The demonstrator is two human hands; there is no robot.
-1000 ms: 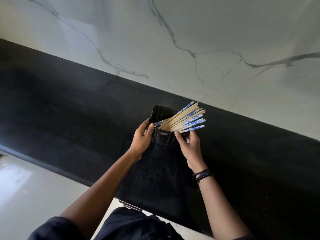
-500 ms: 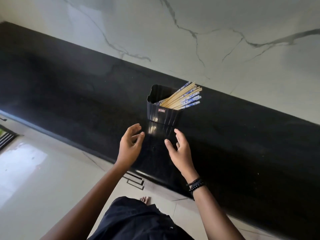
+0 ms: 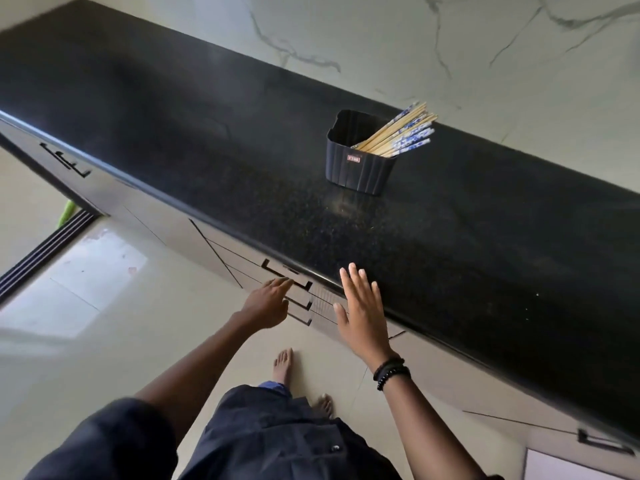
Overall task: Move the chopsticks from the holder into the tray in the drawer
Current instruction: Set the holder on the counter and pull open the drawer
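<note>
A black ribbed holder (image 3: 360, 161) stands on the dark countertop (image 3: 207, 140). Several wooden chopsticks with blue-and-white ends (image 3: 398, 133) lean out of it to the right. Below the counter edge, a stack of closed drawers with black handles (image 3: 287, 275) faces me; the tray is hidden. My left hand (image 3: 268, 303) reaches with its fingertips at the top drawer handle, holding nothing. My right hand (image 3: 362, 310) hovers flat with fingers spread in front of the counter edge, empty.
A white marble wall (image 3: 450, 46) rises behind the counter. More cabinet handles sit at the far left (image 3: 65, 161) and lower right (image 3: 602, 445). My bare feet (image 3: 284, 365) stand on the pale tiled floor. A dark floor track (image 3: 45, 251) lies at left.
Both hands let go of the chopsticks and holder and dropped down to the counter's front edge. My left hand now reaches the top drawer handle. My view tilted downward.
</note>
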